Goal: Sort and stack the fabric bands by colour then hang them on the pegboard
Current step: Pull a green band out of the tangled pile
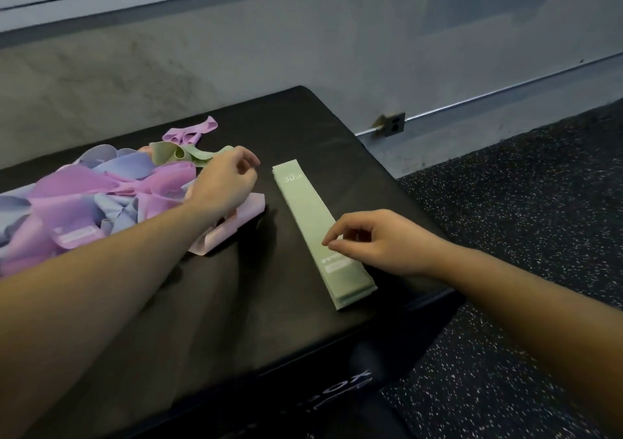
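A neat stack of green bands (310, 216) lies flat on the black padded box (303, 128), running from the middle toward the front right edge. My right hand (377, 241) hovers over its near end with fingers loosely curled, holding nothing. My left hand (226, 182) reaches over a short pink stack (232, 224) toward a loose green band (188, 155) at the edge of the jumbled pile (84, 195) of purple, blue and pink bands; its fingers are loosely bent and hold nothing that I can see. The pegboard is out of view.
A loose purple band (195, 131) lies at the back of the pile. Behind the box stands a grey concrete wall with an outlet (394, 123) and conduit. Speckled black rubber floor (522, 202) lies to the right.
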Demonstrator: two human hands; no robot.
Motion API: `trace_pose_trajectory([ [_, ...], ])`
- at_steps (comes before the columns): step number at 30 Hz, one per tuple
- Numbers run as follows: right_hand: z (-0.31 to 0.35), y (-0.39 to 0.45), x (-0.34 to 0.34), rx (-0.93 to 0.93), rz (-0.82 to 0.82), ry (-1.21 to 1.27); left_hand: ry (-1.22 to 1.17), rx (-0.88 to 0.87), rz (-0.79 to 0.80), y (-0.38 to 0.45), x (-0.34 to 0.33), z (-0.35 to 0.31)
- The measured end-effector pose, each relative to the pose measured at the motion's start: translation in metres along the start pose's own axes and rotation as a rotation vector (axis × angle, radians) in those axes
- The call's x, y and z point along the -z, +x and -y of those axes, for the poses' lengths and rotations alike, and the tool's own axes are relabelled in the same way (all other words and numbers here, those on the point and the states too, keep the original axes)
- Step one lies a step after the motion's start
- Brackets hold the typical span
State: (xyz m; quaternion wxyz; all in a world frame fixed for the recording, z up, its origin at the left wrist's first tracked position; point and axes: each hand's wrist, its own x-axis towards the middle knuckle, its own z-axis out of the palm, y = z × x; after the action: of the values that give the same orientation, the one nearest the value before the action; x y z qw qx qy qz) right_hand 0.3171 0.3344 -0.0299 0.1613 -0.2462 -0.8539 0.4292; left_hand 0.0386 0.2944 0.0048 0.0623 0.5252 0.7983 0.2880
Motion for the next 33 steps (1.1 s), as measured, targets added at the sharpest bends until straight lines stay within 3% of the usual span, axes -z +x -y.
trace_pose_trajectory([
  [3, 0.008, 0.025, -0.005, 0.002, -0.039, -0.009, 0.234, -0.085, -0.003, -0.009, 0.02, 0.021],
  [6, 0.021, 0.055, -0.011, 0.023, -0.062, -0.04, 0.591, -0.038, 0.149, -0.015, 0.032, 0.048],
  [8, 0.029, 0.079, -0.017, 0.04, -0.079, -0.086, 0.693, 0.019, 0.207, -0.016, 0.037, 0.071],
  [12, 0.041, 0.135, -0.034, 0.054, -0.119, -0.152, 0.651, 0.137, 0.264, -0.015, 0.04, 0.108],
  [18, 0.052, 0.23, -0.065, 0.094, -0.151, -0.25, 0.513, 0.077, 0.188, -0.02, 0.023, 0.141],
  [26, 0.054, 0.348, -0.118, 0.11, 0.051, -0.666, 0.438, 0.038, 0.079, -0.028, 0.011, 0.155],
  [31, 0.04, 0.37, -0.142, -0.031, 0.042, -0.726, 0.39, 0.006, 0.023, -0.03, 0.009, 0.157],
  [33, 0.034, 0.366, -0.148, -0.021, -0.035, -0.68, 0.367, -0.008, -0.008, -0.032, 0.009, 0.155],
])
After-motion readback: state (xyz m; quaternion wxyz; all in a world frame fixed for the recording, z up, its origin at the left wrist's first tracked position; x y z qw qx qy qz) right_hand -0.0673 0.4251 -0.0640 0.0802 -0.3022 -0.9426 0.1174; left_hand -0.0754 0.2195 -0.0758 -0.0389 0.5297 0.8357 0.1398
